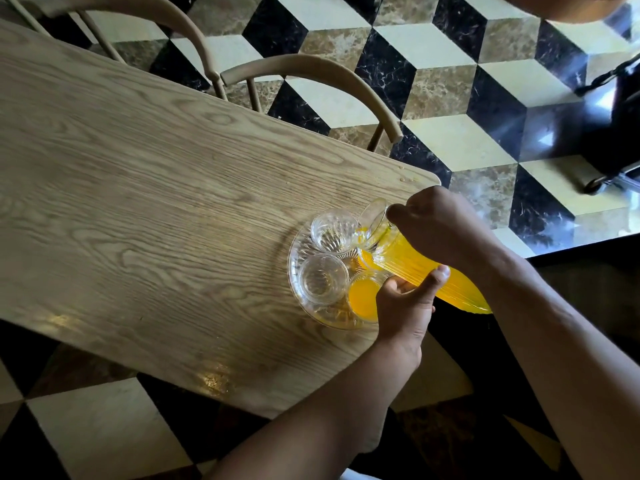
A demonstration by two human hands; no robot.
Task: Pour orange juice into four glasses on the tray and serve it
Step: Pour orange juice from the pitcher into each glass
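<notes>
A ribbed glass jug [412, 261] full of orange juice is tilted over a round glass tray [294, 271] on the wooden table [138, 202]. My right hand [440, 226] grips the jug near its top. My left hand [405, 303] holds the jug's body from below, thumb on the ribbed side. On the tray, two glasses [334, 230] [322, 278] stand with no juice in them. A third glass [363, 299] holds juice. A fourth glass [363, 242] sits under the jug's mouth, mostly hidden, with juice showing inside.
The tray sits near the table's right corner. Two curved chair backs [311, 69] stand along the table's far edge. The floor is patterned marble tile. A dark wheeled object [609, 133] is at the right.
</notes>
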